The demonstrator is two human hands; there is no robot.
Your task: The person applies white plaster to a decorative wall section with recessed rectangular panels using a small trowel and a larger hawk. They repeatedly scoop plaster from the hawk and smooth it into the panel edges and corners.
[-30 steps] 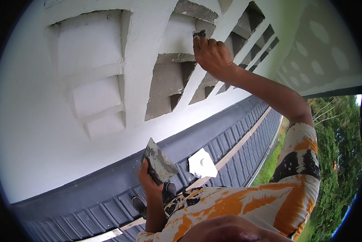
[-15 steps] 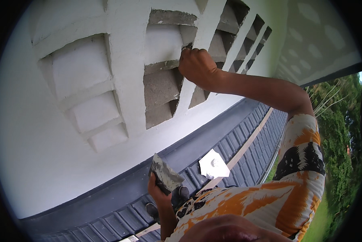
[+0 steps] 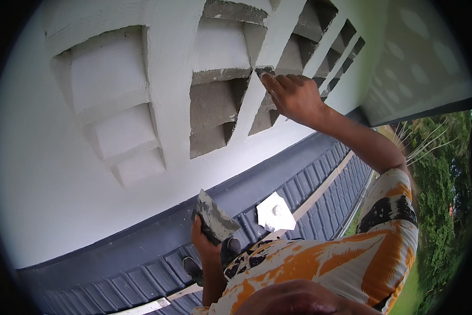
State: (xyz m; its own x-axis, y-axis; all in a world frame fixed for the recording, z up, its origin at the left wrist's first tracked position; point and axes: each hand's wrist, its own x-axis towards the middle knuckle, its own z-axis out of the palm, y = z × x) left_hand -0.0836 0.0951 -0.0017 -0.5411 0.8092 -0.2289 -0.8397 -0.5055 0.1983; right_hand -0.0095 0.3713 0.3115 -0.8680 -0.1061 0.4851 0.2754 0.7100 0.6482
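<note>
My right hand [image 3: 299, 100] is closed around a small putty knife [image 3: 264, 70]. Its blade lies against the white rib between two columns of recesses in the wall [image 3: 170, 100]; most of the handle is hidden in my fist. To the left of the blade are a white-coated recess [image 3: 220, 44] and a bare grey recess [image 3: 212, 102] with rough edges. Lower down, my left hand [image 3: 205, 242] grips a flat plate [image 3: 215, 216] smeared with grey-white putty, tilted and away from the wall.
Dark roof tiles [image 3: 157, 275] slope below the wall, with my shoes on them. A white angular sheet [image 3: 276, 211] bearing a small lump lies beside a long wooden batten [image 3: 322, 186]. A patched soffit [image 3: 409, 63] overhangs at upper right; trees [image 3: 441, 184] stand beyond the roof edge.
My right hand has moved right from the edge of the recess onto the rib, and the knife's blade now shows. The left hand still holds the plate. The view has shifted slightly.
</note>
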